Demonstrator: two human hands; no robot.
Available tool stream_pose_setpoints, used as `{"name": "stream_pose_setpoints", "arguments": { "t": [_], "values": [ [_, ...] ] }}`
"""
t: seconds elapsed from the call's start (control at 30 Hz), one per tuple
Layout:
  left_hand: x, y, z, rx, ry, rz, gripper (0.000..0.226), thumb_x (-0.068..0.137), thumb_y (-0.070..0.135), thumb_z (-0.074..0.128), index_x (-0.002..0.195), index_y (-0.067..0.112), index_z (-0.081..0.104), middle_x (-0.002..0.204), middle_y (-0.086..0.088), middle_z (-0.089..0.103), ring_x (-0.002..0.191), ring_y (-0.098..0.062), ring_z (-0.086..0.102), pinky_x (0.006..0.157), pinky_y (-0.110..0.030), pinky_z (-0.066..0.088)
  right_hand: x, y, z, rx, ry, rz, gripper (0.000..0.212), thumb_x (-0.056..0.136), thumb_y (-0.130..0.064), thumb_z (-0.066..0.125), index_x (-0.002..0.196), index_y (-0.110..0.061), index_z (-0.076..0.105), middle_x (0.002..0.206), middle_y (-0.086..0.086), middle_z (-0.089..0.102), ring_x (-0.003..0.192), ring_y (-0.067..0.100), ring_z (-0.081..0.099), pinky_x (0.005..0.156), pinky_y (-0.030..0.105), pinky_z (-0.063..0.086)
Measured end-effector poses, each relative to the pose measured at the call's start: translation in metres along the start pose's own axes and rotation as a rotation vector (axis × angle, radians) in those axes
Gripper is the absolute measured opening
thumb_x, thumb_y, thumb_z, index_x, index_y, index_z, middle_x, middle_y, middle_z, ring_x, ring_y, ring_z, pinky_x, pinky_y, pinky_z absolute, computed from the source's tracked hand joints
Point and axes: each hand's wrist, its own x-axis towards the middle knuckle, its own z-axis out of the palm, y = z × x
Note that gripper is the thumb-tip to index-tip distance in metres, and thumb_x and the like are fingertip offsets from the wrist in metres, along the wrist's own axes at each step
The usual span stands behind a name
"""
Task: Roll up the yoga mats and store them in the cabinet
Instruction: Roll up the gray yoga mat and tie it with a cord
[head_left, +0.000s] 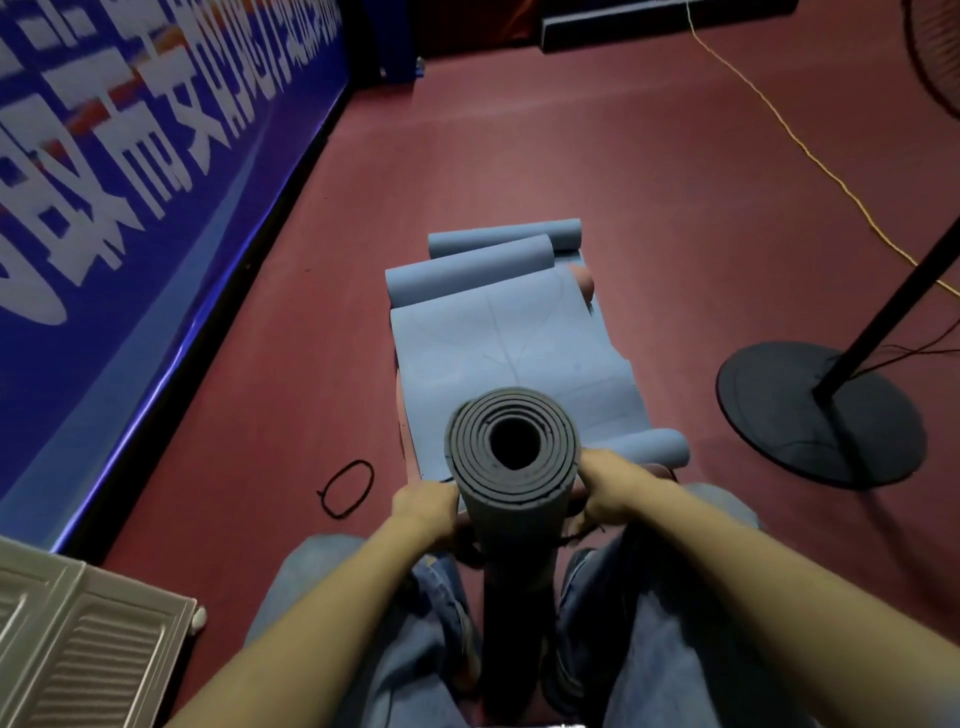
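A rolled dark grey yoga mat (514, 467) stands on end between the knees of a crouching person, its spiral end face turned up toward the head camera and its long axis running straight down to the red floor (519, 156). The left hand (426, 506) curls round the roll's left flank just below the top; the right hand (605, 486) grips the opposite flank at about the same height, so both hands clasp the mat from either side, neither nearer than the other. A thin dark cord seems to lie across the roll at hand level, though it is too small to be sure of.

Just beyond the roll, a blue yoga mat (498, 353) lies partly open on the floor, its long axis pointing away from the person, with curled ends at the far and near edges; a second blue roll (504, 236) rests at its far end. A black elastic loop (347, 488) sits on the floor to the left, near the left hand. The white louvred cabinet (78, 634) shows at lower left, on the left arm's side, so the upright roll would likely have to swing leftward and back to reach it. A blue banner (130, 182) lines the left wall; a fan stand base (815, 415) and a yellow cable (810, 156) occupy the right.
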Motion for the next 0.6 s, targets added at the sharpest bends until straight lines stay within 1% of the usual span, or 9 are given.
{"name": "stream_pose_setpoints", "arguments": {
  "t": [0.07, 0.17, 0.2, 0.27, 0.37, 0.43, 0.5, 0.53, 0.6],
  "values": [
    [0.017, 0.002, 0.010, -0.036, -0.054, -0.013, 0.030, 0.097, 0.036, 0.060, 0.123, 0.021, 0.058, 0.118, -0.005, 0.065, 0.111, -0.028, 0.064, 0.084, -0.037, 0.051, 0.019, 0.009, 0.016, 0.028, -0.049, 0.043, 0.090, 0.058, -0.034, 0.098, 0.136, -0.028, 0.055, 0.141, 0.000, 0.058, 0.123, 0.023, 0.058, 0.100, 0.034, 0.050],
    [0.034, 0.002, 0.019, -0.050, -0.146, -0.029, 0.012, 0.097, 0.028, 0.060, 0.107, 0.022, 0.059, 0.102, -0.004, 0.060, 0.111, -0.027, 0.065, 0.087, -0.037, 0.054, 0.043, 0.015, 0.026, 0.024, -0.129, 0.084, 0.058, 0.064, -0.029, 0.094, 0.111, -0.029, 0.060, 0.120, -0.001, 0.063, 0.101, 0.022, 0.063, 0.087, 0.035, 0.055],
    [0.038, 0.002, 0.022, -0.051, -0.163, -0.034, 0.006, 0.097, 0.026, 0.059, 0.101, 0.021, 0.059, 0.098, -0.004, 0.059, 0.111, -0.028, 0.066, 0.088, -0.037, 0.054, 0.048, 0.015, 0.027, 0.037, -0.146, 0.085, 0.056, 0.066, -0.027, 0.093, 0.111, -0.027, 0.060, 0.121, -0.001, 0.063, 0.102, 0.023, 0.063, 0.088, 0.037, 0.056],
    [0.049, 0.003, 0.027, -0.076, -0.163, -0.039, 0.011, 0.097, 0.024, 0.059, 0.088, 0.019, 0.054, 0.098, -0.006, 0.062, 0.107, -0.028, 0.067, 0.084, -0.037, 0.054, 0.056, 0.017, 0.032, 0.069, -0.168, 0.081, 0.054, 0.070, -0.021, 0.091, 0.114, -0.025, 0.061, 0.118, -0.002, 0.062, 0.109, 0.025, 0.062, 0.090, 0.037, 0.054],
    [0.062, 0.004, 0.032, -0.140, -0.151, 0.010, 0.025, 0.091, 0.027, 0.067, 0.074, 0.020, 0.049, 0.096, -0.005, 0.062, 0.101, -0.030, 0.068, 0.079, -0.038, 0.054, 0.061, 0.024, 0.036, 0.165, -0.182, 0.090, 0.044, 0.075, -0.011, 0.087, 0.094, -0.030, 0.053, 0.092, -0.012, 0.051, 0.098, 0.018, 0.053, 0.080, 0.029, 0.047],
    [0.070, 0.003, 0.038, -0.151, -0.151, 0.090, 0.024, 0.085, 0.033, 0.075, 0.094, 0.019, 0.058, 0.109, -0.006, 0.065, 0.105, -0.031, 0.065, 0.082, -0.040, 0.052, 0.064, 0.026, 0.037, 0.198, -0.183, 0.081, 0.049, 0.072, -0.006, 0.088, 0.099, -0.027, 0.054, 0.100, -0.009, 0.052, 0.100, 0.016, 0.053, 0.079, 0.028, 0.048],
    [0.076, -0.001, 0.048, -0.213, -0.157, 0.143, 0.043, 0.084, 0.029, 0.076, 0.122, 0.019, 0.059, 0.122, -0.004, 0.064, 0.105, -0.030, 0.063, 0.083, -0.041, 0.052, 0.067, 0.027, 0.036, 0.224, -0.159, 0.079, 0.057, 0.061, -0.006, 0.093, 0.097, -0.030, 0.056, 0.103, -0.009, 0.059, 0.101, 0.018, 0.060, 0.080, 0.031, 0.052],
    [0.078, -0.003, 0.051, -0.277, -0.163, 0.155, 0.044, 0.086, 0.024, 0.075, 0.126, 0.018, 0.058, 0.123, -0.004, 0.065, 0.101, -0.028, 0.062, 0.082, -0.040, 0.052, 0.068, 0.027, 0.037, 0.247, -0.135, 0.084, 0.062, 0.056, -0.007, 0.095, 0.097, -0.032, 0.057, 0.104, -0.009, 0.062, 0.102, 0.019, 0.062, 0.081, 0.032, 0.054],
    [0.082, -0.006, 0.058, -0.393, -0.148, 0.171, 0.036, 0.086, 0.017, 0.075, 0.120, 0.020, 0.063, 0.116, -0.001, 0.068, 0.094, -0.025, 0.062, 0.076, -0.037, 0.051, 0.071, 0.031, 0.040, 0.272, -0.080, 0.096, 0.070, 0.050, -0.011, 0.097, 0.105, -0.032, 0.059, 0.110, -0.006, 0.063, 0.105, 0.020, 0.062, 0.084, 0.036, 0.057]
  ]
}}
